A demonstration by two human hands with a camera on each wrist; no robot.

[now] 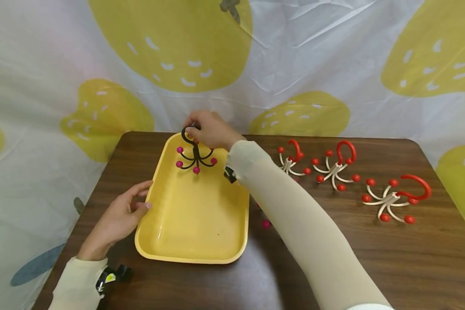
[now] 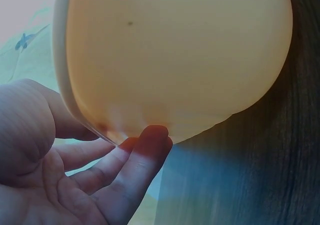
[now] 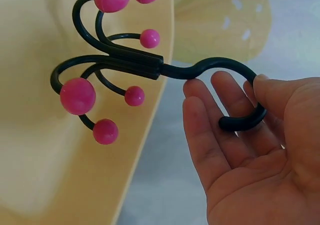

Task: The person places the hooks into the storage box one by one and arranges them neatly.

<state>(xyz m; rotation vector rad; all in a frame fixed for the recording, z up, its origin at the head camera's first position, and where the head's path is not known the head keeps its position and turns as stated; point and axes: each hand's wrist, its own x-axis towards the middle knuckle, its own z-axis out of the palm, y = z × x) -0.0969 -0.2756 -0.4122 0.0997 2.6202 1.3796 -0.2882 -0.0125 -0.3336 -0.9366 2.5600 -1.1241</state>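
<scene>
A yellow tray (image 1: 193, 215) lies on the dark wooden table (image 1: 333, 267). My right hand (image 1: 209, 129) pinches the curved top of a black hook with pink ball tips (image 1: 195, 157) and holds it over the tray's far end. In the right wrist view the black hook (image 3: 130, 62) hangs off my right hand (image 3: 235, 130), its loop lying across the fingers under the thumb, its prongs above the tray (image 3: 60, 175). My left hand (image 1: 137, 202) rests at the tray's left rim. In the left wrist view its straight fingertips (image 2: 150, 145) touch the tray's edge (image 2: 175, 60).
Three white hooks with red ball tips lie on the table right of the tray: one (image 1: 292, 159), another (image 1: 337, 165) and a third (image 1: 395, 198). A pink ball (image 1: 265, 224) shows beside my right forearm. A printed cloth (image 1: 294, 56) hangs behind the table.
</scene>
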